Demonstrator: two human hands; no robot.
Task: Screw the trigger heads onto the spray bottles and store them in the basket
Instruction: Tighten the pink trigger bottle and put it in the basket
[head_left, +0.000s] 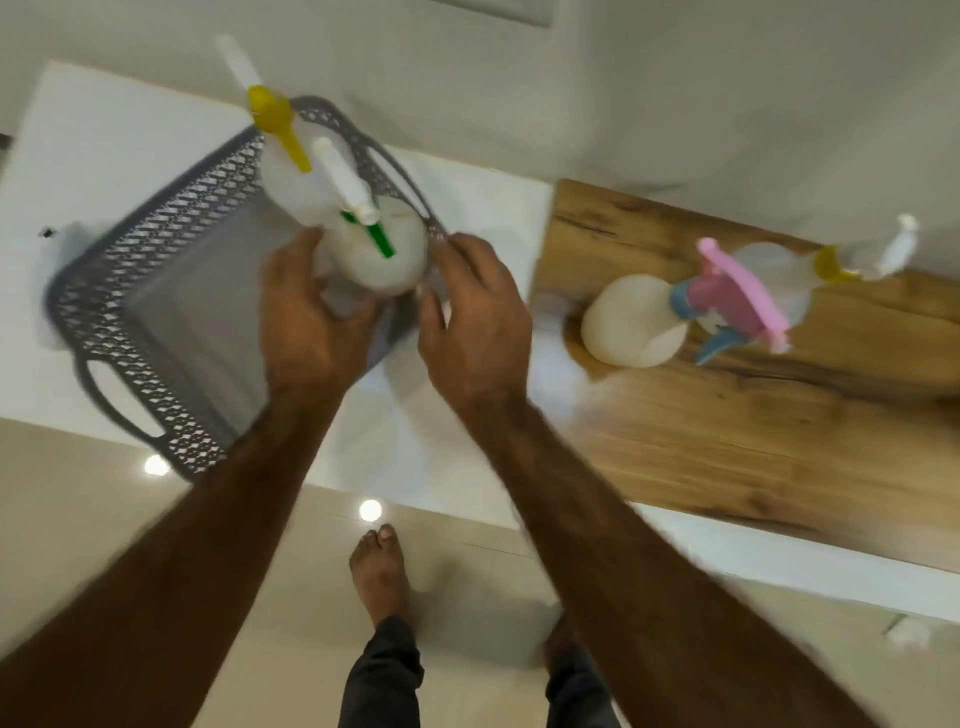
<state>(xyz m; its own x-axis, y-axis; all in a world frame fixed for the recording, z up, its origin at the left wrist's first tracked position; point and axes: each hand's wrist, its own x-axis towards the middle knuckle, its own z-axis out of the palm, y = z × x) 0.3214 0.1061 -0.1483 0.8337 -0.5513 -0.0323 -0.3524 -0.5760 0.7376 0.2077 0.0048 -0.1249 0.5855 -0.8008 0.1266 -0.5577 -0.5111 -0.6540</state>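
Left hand (311, 322), right hand (478, 322), forearms (218, 519) and feet (378, 571) are bare; trousers (384, 675) are dark.

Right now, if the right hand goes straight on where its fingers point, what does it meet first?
Likely the rim of the grey lattice plastic basket, just ahead of the right hand; behind it stands the translucent white spray bottle with green trigger. Blur leaves depth unclear.

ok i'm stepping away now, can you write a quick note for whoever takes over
Left hand: holds the green-trigger bottle, upright in the basket.
Right hand: open, at the basket's rim.
Done: the yellow-trigger bottle is already in the basket.
Left: two bottles on the wooden board, the pink-trigger bottle and the white-trigger bottle behind it. Blur hides whether their heads are tight; check, then basket them.
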